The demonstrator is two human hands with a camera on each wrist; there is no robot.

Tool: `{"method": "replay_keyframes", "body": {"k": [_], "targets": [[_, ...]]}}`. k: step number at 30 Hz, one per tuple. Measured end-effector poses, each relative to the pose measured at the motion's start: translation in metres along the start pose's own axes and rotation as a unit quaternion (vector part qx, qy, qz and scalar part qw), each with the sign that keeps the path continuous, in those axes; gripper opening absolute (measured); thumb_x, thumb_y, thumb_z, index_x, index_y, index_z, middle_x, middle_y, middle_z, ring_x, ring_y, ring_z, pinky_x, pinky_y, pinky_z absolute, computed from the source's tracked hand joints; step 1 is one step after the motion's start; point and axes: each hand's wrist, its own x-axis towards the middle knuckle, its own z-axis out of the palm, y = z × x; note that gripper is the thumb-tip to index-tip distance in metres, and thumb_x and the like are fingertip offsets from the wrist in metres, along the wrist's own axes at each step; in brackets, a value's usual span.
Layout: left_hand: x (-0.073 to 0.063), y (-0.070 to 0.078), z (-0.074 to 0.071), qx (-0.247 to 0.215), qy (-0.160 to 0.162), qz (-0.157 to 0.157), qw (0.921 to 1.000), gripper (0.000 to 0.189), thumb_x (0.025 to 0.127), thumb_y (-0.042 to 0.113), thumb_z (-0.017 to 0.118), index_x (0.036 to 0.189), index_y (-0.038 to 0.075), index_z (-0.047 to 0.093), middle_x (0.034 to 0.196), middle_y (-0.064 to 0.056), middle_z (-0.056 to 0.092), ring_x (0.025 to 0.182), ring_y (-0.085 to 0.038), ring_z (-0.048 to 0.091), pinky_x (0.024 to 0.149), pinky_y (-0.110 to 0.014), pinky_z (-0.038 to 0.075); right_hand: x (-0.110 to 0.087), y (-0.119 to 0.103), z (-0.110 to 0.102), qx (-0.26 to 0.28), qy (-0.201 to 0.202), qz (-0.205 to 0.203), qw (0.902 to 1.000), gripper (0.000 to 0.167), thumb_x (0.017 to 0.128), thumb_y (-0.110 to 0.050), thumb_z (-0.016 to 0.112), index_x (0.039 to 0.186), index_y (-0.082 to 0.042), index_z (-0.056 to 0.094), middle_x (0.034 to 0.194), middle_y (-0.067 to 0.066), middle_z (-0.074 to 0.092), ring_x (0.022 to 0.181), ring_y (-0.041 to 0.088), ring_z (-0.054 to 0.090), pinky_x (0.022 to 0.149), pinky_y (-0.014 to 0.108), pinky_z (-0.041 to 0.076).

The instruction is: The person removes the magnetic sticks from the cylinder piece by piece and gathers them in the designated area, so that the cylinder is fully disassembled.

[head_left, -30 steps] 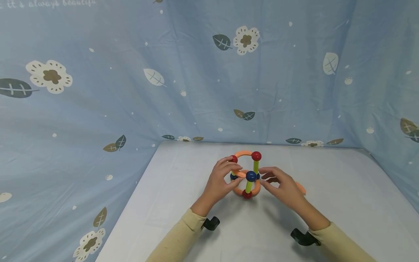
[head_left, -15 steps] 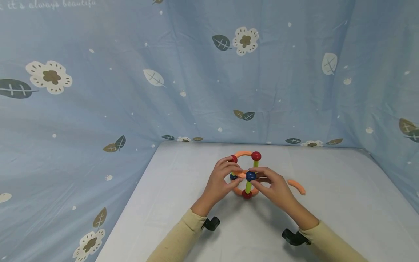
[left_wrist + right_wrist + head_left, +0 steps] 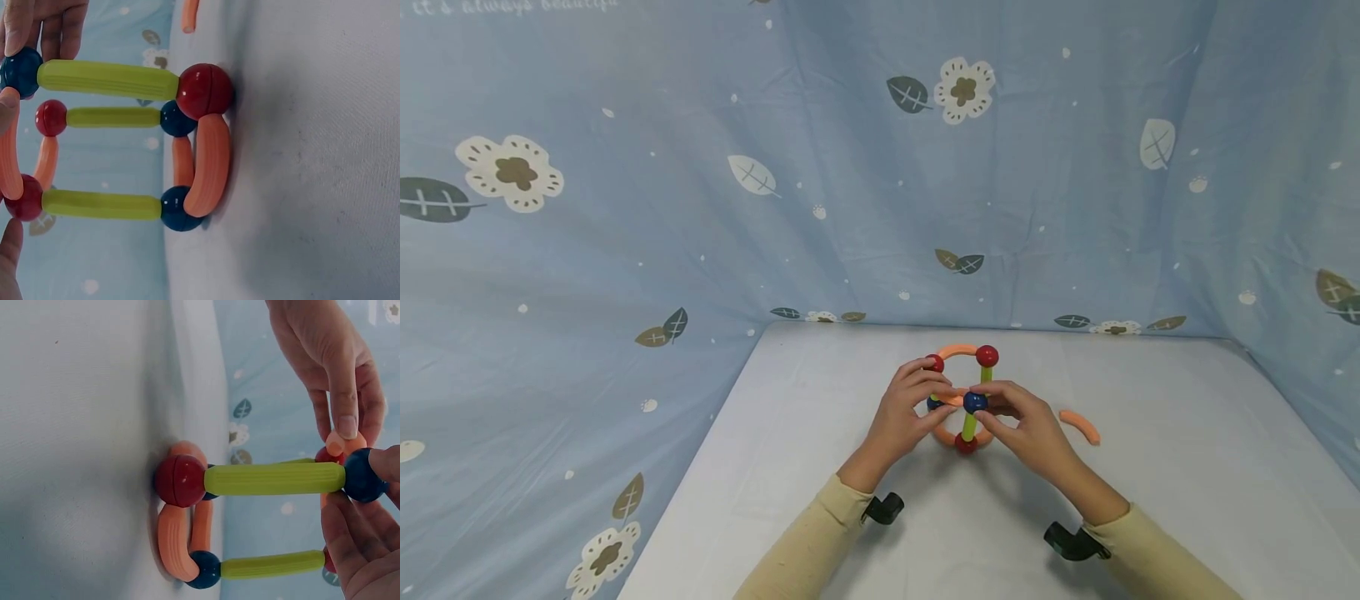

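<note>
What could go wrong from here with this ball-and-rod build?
1. The right hand pinches the blue ball atop an upright green rod; a sideways push might tilt or detach it.
2. The left hand pinches a curved orange rod beside that ball; pressing unevenly could shift the frame.
3. A loose orange rod lies near the right forearm and might get knocked.

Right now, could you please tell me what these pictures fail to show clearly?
Far lower blue ball: hidden in the head view by the right hand.
Loose orange rod: one end cut off by the left wrist view's top edge.
Left hand: mostly cut off by that view's left edge.
</note>
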Motion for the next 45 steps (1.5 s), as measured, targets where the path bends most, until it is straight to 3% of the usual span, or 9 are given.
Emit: {"method": "replay_keyframes", "body": {"k": [11,23,45], "targets": [[0.0004,-0.0019,-0.0012,0.012,0.0,0.021,0.9997,0.017,0.089,0.021,0.081,0.104,0.016,0.078,0.11,0.004,0.07,0.134,-0.021,0.048,0.117,-0.036,0.036,-0.0005,0.0013,0.0004,0.0,0.002,-0.006,1.0,0.038,0.091,-0.008,0.077,0.127,-0.015,0.066,0.116,0.0,0.068,0.099,0.016,0.07,0.088,0.034,0.059],[-0.0011,-0.0054,-0.0003,0.021,0.006,0.03,0.9993,0.018,0.088,0.022,0.083,0.104,0.015,0.077,0.111,0.004,0.07,0.135,-0.022,0.049,0.117,-0.037,0.036,-0.0017,0.0008,0.0012,-0.002,0.001,-0.001,1.0,0.039,0.091,-0.006,0.076,0.127,-0.016,0.065,0.115,-0.002,0.068,0.097,0.013,0.068,0.087,0.035,0.059],[-0.0055,-0.0027,-0.0009,0.003,0.012,0.005,0.9999,0.03,0.086,0.021,0.084,0.114,0.015,0.075,0.12,0.003,0.07,0.134,-0.022,0.049,0.115,-0.04,0.038,-0.0003,0.0001,-0.0011,0.001,0.004,0.014,0.9999,0.038,0.092,-0.008,0.076,0.128,-0.014,0.066,0.116,0.001,0.068,0.097,0.015,0.069,0.088,0.039,0.059]]}}
